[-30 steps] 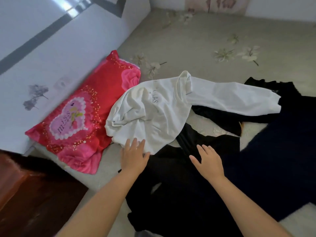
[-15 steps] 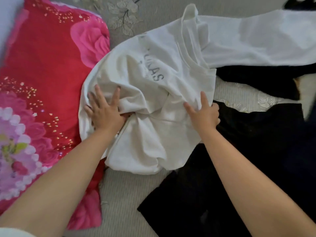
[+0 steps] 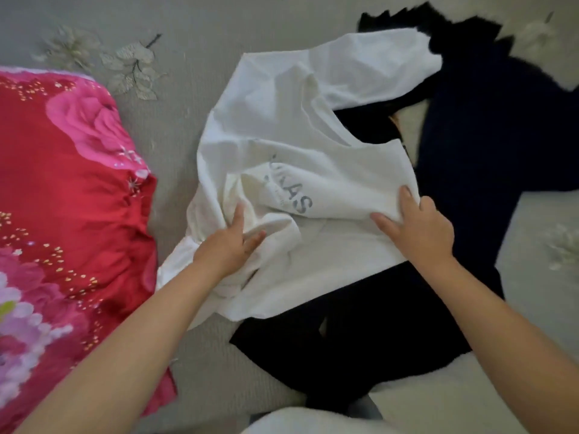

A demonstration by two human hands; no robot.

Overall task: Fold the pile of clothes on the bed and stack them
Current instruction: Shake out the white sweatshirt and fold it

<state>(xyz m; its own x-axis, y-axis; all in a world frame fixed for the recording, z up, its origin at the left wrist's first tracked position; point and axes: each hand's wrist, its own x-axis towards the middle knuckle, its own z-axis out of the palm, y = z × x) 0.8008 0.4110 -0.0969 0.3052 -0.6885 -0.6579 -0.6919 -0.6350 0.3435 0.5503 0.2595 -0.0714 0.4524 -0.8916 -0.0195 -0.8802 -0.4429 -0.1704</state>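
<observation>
Your left hand (image 3: pixel 230 245) bunches a fold of the white sweatshirt (image 3: pixel 282 158) between thumb and curled fingers while your right hand (image 3: pixel 416 227) pinches its far edge, apparently to pull it flat over the black garments (image 3: pixel 360 324) on the bed (image 3: pixel 188 42).

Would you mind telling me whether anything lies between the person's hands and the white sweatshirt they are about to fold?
Nothing visible does. The left hand and the right hand both already grip the white sweatshirt, which lies on top of the black garment, not under it.
</observation>
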